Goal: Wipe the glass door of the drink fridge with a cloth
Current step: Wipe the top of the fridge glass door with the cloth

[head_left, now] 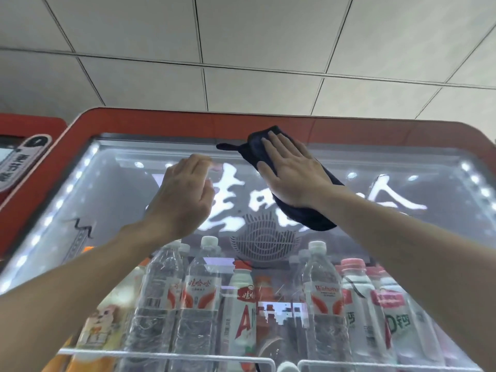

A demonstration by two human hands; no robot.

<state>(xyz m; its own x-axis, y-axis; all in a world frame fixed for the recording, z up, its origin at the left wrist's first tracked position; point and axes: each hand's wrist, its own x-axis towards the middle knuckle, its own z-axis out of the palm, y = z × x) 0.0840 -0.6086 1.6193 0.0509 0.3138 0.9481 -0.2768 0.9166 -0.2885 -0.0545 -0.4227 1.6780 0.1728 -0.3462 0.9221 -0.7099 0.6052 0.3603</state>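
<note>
Presently, the dark cloth point(311, 214) is pressed flat against the glass door point(112, 189) near its top edge, just under the red frame point(161, 122). It is held there by the right hand point(292, 175), whose fingers are straight and spread over it; nothing is pinched. The left hand point(182, 200) is raised just beside it, with fingers loosely bent and nothing held. Whether its fingertips touch the glass cannot be told.

Because the cloth is only pressed and not gripped, it could probably slide out from under the palm and drop if the pressure is eased during a stroke. One loose corner already sticks out to the left, and the lower end lies past the wrist. Marks could also be left on the pane by the bare left hand.

Behind the glass, water bottles point(198, 291), a round fan grille point(264, 242) and small white lights point(69, 187) along the door edge are seen. Large white characters are printed across the pane. The way of the cloth is blocked by nothing, except perhaps by the left hand if strokes are made toward that side.
</note>
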